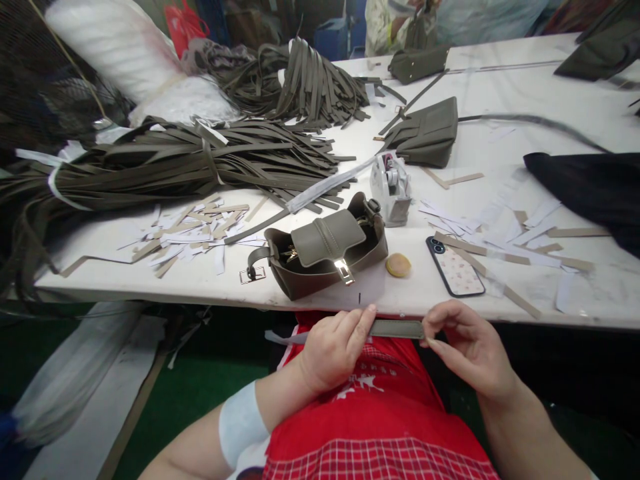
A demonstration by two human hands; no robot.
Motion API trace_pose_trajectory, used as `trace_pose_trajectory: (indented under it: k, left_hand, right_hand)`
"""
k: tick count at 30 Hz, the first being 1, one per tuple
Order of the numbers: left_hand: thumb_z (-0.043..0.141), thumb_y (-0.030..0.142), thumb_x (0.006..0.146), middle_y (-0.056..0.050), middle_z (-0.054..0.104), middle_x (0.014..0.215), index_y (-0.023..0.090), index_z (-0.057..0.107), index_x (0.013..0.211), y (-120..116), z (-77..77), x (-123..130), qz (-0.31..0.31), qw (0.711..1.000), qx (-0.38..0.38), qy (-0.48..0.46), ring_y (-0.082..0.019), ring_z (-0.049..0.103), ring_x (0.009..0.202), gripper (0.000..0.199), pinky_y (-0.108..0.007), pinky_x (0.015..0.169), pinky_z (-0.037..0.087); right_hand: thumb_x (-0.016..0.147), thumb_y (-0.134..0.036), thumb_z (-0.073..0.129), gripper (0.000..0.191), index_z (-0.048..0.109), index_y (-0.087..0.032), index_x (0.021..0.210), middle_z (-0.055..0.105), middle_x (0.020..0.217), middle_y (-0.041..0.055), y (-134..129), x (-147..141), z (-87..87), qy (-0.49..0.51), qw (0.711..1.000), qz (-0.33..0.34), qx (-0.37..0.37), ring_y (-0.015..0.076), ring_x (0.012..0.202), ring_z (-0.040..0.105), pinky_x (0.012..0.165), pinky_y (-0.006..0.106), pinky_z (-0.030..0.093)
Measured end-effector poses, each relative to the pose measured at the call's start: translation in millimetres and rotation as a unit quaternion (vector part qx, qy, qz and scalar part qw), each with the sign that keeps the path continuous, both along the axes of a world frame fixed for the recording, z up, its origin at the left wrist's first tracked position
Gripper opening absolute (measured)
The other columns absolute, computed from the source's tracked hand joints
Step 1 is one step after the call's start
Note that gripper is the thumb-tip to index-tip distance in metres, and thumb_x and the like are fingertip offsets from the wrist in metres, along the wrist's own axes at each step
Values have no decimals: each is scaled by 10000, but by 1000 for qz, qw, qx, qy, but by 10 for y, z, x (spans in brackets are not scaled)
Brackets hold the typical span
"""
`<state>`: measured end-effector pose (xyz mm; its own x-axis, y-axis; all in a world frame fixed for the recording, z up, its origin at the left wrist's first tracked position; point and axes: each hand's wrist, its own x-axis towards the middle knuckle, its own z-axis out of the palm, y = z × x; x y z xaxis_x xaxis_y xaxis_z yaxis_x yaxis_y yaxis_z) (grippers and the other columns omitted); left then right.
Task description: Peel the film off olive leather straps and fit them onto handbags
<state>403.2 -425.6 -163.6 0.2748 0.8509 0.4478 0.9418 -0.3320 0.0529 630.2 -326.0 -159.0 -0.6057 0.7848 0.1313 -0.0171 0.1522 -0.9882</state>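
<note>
My left hand (337, 343) is closed around an olive-grey strap (397, 329) in front of the table edge, over my red apron. At the strap's right end, my right hand (467, 343) pinches the tip between thumb and fingers. A pale strip (285, 339) trails out to the left of my left hand. Just beyond, on the table, an olive-grey handbag (325, 250) sits with its flap over the open top and a shiny metal clasp hanging at the front. A metal buckle (253, 275) is attached to its left side tab.
Bundled straps (210, 157) cover the table's left. Paper scraps (185, 233) lie in front of them. A tape dispenser (393, 190), a yellow disc (399, 265) and a phone (456, 267) surround the bag. Another bag (425, 137) lies farther back; a person (385, 27) is across the table.
</note>
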Motion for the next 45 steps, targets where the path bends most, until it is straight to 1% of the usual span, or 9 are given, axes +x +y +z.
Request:
trace_pose_trajectory:
  k: [10, 14, 17, 19, 21, 25, 32, 37, 45]
  left_hand:
    - [325, 140, 967, -122, 699, 951, 44, 517, 1279, 2, 5, 8, -3, 1000, -8, 0, -173, 645, 771, 378, -267, 643, 527]
    - [330, 149, 963, -122, 696, 969, 73, 522, 1285, 13, -15, 24, 3, 996, -72, -48, -193, 652, 809, 383, -297, 653, 544]
    - [367, 182, 964, -80, 699, 942, 142, 586, 1217, 64, 28, 47, 1, 970, -175, -169, -174, 650, 801, 336, -285, 697, 535]
    - [403, 238, 967, -48, 688, 843, 161, 656, 1049, 111, 93, 67, -18, 924, -269, -271, -154, 636, 747, 277, -261, 692, 514]
    - [395, 316, 978, -24, 639, 692, 147, 655, 869, 153, 168, 88, -27, 851, -368, -373, -130, 598, 623, 328, -230, 600, 482]
    - [367, 496, 967, 24, 562, 571, 141, 570, 974, 208, 297, 118, -4, 675, -494, -548, -84, 500, 420, 409, -172, 408, 378]
    - [435, 552, 918, 34, 584, 501, 162, 509, 945, 303, 585, 11, -9, 539, -550, -638, -80, 473, 326, 397, -147, 337, 340]
    - [421, 490, 941, 32, 596, 507, 161, 539, 956, 341, 759, -69, 0, 527, -569, -631, -70, 465, 315, 350, -133, 321, 330]
    - [411, 438, 946, 41, 567, 509, 156, 537, 933, 372, 884, -58, 21, 572, -566, -593, -54, 427, 306, 309, -127, 316, 296]
  right_hand:
    - [824, -164, 664, 287, 619, -238, 1097, 646, 878, 47, 2, 19, -100, -33, 998, 2, 45, 160, 768, 613, 699, 242, 536]
    - [824, -206, 679, 210, 691, -228, 1032, 704, 946, 66, 20, 17, -142, -84, 993, -6, 82, 189, 827, 650, 757, 279, 541]
    - [834, -268, 681, 106, 716, -208, 913, 720, 861, 58, 31, -46, -120, -112, 991, -24, 71, 186, 778, 660, 738, 278, 537]
    - [847, -310, 668, 126, 707, -191, 832, 711, 773, 49, 33, -114, -83, -129, 990, -26, 48, 167, 699, 646, 672, 258, 524]
    - [856, -352, 655, 201, 682, -179, 759, 685, 691, 38, 33, -191, -38, -132, 991, -22, 24, 145, 620, 612, 596, 237, 494]
    - [830, -428, 674, 292, 640, -164, 710, 651, 631, 27, 44, -326, 43, -101, 994, -16, -43, 124, 562, 580, 528, 214, 464]
    - [949, -519, 461, 460, 648, -154, 739, 647, 599, 37, 131, -433, 112, -28, 993, 34, -107, 112, 546, 578, 538, 200, 469]
    - [945, -525, 471, 454, 656, -151, 765, 642, 622, 40, 165, -469, 152, -1, 991, 59, -122, 118, 571, 583, 552, 206, 477]
    - [917, -444, 567, 320, 644, -164, 784, 670, 714, 39, 202, -485, 129, -1, 990, 87, -110, 128, 644, 607, 626, 220, 514]
